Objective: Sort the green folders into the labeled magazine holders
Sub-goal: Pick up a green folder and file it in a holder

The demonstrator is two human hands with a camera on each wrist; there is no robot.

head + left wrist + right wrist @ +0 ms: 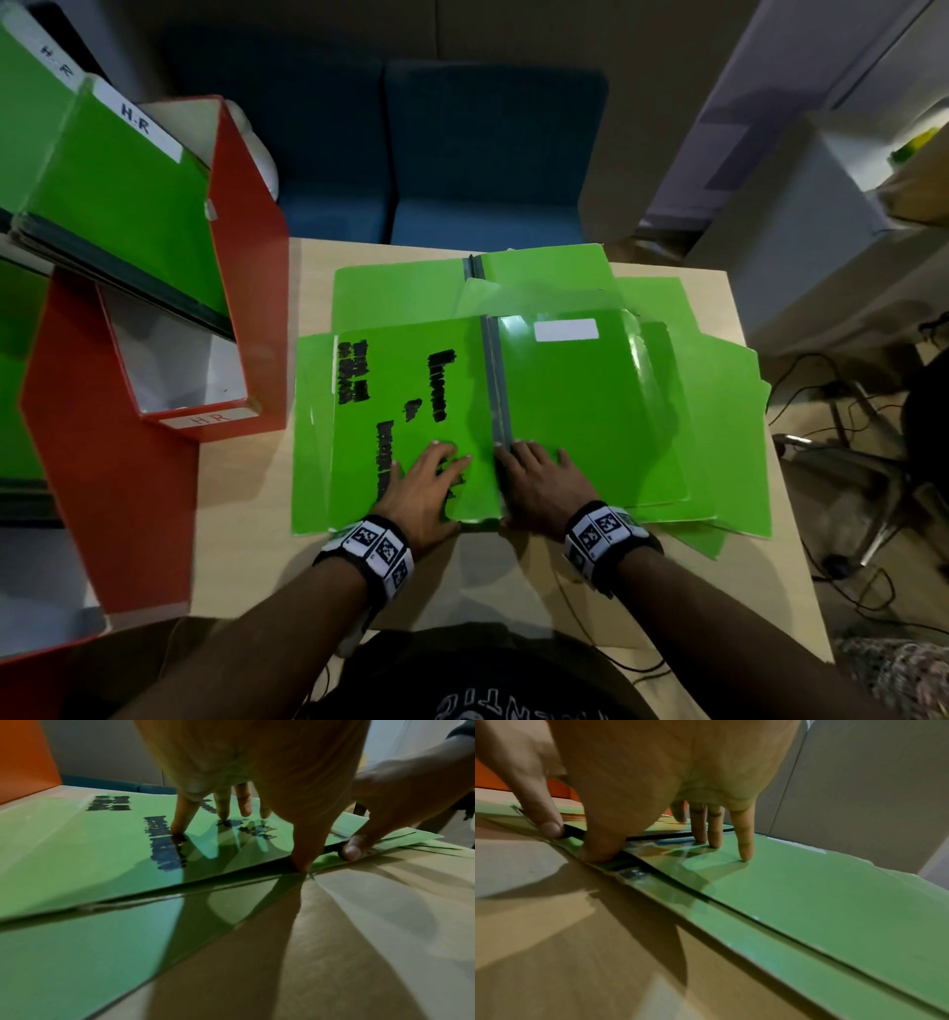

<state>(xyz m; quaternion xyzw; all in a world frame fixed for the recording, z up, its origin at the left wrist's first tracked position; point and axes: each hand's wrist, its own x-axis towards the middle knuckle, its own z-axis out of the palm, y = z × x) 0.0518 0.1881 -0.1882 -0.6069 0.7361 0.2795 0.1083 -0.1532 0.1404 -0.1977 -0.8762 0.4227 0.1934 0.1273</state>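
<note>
Both forearms reach in from the near edge of the tabletop [246,493], each wrist wrapped in a band [372,552] printed with black-and-white markers. Left hand [429,488] lies flat on the left leaf of an open green folder [590,411], its fingers [223,805] straight and spread, tips pressing on the sheet; the thumb rests at the near edge. Right hand [539,485] lies just beside it on the right leaf, fingers [741,833] likewise straight and apart with tips down, thumb at the near end of the grey spine [497,380]. The two thumbs sit close together at that edge, and neither hand grips anything.

That folder lies open on top of a loose pile of green folders [719,411] fanned over the middle of the tabletop. Its left leaf carries black blotted-out writing [441,385]; its right leaf has a blank white label [565,330] near the far edge.

At the left stands a red holder [246,257] with a front tag reading "H.R". Green folders [118,185] with white "H-R" tabs lean tilted in it. A blue chair [493,154] stands beyond the tabletop, and cables [821,390] trail over the floor at the right.
</note>
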